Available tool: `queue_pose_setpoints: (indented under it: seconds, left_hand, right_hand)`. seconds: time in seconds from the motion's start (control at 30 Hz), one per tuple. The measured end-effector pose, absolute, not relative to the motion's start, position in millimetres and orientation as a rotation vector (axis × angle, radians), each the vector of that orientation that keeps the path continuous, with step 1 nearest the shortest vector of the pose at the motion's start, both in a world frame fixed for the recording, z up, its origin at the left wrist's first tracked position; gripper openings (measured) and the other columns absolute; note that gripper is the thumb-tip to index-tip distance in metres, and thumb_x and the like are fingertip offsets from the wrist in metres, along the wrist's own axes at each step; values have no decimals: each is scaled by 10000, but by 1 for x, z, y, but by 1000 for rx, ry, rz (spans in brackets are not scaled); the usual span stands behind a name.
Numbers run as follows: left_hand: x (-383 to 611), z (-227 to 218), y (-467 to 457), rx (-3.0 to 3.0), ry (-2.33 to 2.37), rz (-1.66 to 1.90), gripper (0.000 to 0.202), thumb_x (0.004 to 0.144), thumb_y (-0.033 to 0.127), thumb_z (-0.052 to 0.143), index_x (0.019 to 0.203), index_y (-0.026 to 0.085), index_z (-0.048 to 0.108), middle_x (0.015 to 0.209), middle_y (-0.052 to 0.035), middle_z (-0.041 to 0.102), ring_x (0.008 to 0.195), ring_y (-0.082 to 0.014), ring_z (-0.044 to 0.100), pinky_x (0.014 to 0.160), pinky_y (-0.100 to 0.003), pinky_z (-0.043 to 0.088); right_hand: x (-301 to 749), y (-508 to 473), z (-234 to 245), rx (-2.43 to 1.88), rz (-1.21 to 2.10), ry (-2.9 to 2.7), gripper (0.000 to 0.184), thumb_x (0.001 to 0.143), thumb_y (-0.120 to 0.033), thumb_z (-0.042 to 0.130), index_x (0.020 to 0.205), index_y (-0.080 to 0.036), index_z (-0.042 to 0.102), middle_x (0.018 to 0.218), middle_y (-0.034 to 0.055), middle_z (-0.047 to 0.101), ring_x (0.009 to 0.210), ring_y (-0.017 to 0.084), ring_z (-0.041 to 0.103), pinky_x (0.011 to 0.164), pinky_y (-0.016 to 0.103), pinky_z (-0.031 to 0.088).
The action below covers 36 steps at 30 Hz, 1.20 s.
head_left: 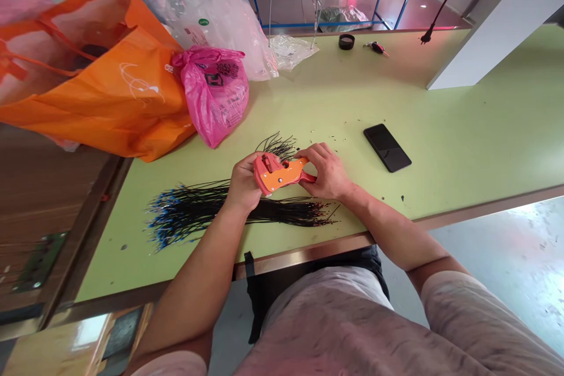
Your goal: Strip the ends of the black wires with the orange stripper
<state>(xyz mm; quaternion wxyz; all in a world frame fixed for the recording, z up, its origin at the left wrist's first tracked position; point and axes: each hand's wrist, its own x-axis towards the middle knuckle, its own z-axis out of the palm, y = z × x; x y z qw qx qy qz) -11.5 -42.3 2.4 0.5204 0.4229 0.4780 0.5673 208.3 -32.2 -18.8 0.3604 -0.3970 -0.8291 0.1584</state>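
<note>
A wire stripper (pixel 281 177) with an orange body and red head is held above the table, its head to the left. My right hand (pixel 326 171) is closed around its handles. At the head end, my left hand (pixel 245 183) is closed with its fingertips behind the tool; what they grip is hidden. Under my left hand lies a long bundle of thin black wires (pixel 200 207), blue and silvery at the left ends and reddish at the right. Just beyond the stripper is a smaller pile of black wires (pixel 277 142).
A black phone (pixel 387 148) lies to the right. On the left are an orange bag (pixel 106 94), a knotted pink plastic bag (pixel 215 97) and clear plastic bags (pixel 220 23). A black ring-shaped object (pixel 346 42) and keys (pixel 376 47) lie at the back, near a white post (pixel 480 47).
</note>
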Motion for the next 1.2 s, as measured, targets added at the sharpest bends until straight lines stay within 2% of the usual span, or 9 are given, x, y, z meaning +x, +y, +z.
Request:
queue_pose_setpoints:
  seconds: [0.13,0.27,0.37,0.57,0.9,1.2]
  left_hand:
    - [-11,2,-42,1027,1089,1319,458,483,437,1046,722,189,744,744,-10,752,669,-151,653,669,-291,565]
    - [-12,0,-43,1065,1072,1270,559,467,537,1077,739,191,732,767,-26,755,770,-211,727,766,-365,636]
    - [-14,1,-45,1086,1064,1211,566,460,559,1083,739,195,751,784,-36,765,770,-223,735,757,-395,665]
    - [-19,5,-43,1125,1053,1200,499,487,523,1078,675,198,750,830,-60,797,757,-208,728,720,-357,652]
    - [-35,-2,-41,1191,932,1107,482,562,502,1087,777,196,783,915,-83,805,807,-209,744,783,-353,648]
    - [-30,6,-44,1177,999,1105,479,513,443,1098,792,190,802,870,-72,808,785,-221,738,759,-342,631]
  right_hand:
    - [209,-32,-19,-1059,457,-2102,383,907,-303,746,1276,-220,680,1187,123,735,1050,288,615,991,477,548]
    - [208,-33,-18,-1040,469,-2096,387,901,-306,752,1271,-220,676,1171,118,734,1050,288,615,995,476,552]
    - [207,-34,-18,-1029,455,-2110,402,896,-317,750,1280,-222,678,1161,120,722,1075,298,607,1002,481,552]
    - [206,-35,-17,-1024,376,-2134,401,930,-387,720,1287,-206,687,1155,133,695,1061,305,584,991,493,547]
    - [205,-36,-16,-1006,363,-2143,395,962,-423,706,1286,-196,691,1160,142,708,1053,302,586,987,480,544]
    - [206,-36,-17,-984,277,-2131,391,976,-448,696,1271,-192,699,1129,134,717,1024,294,597,957,468,550]
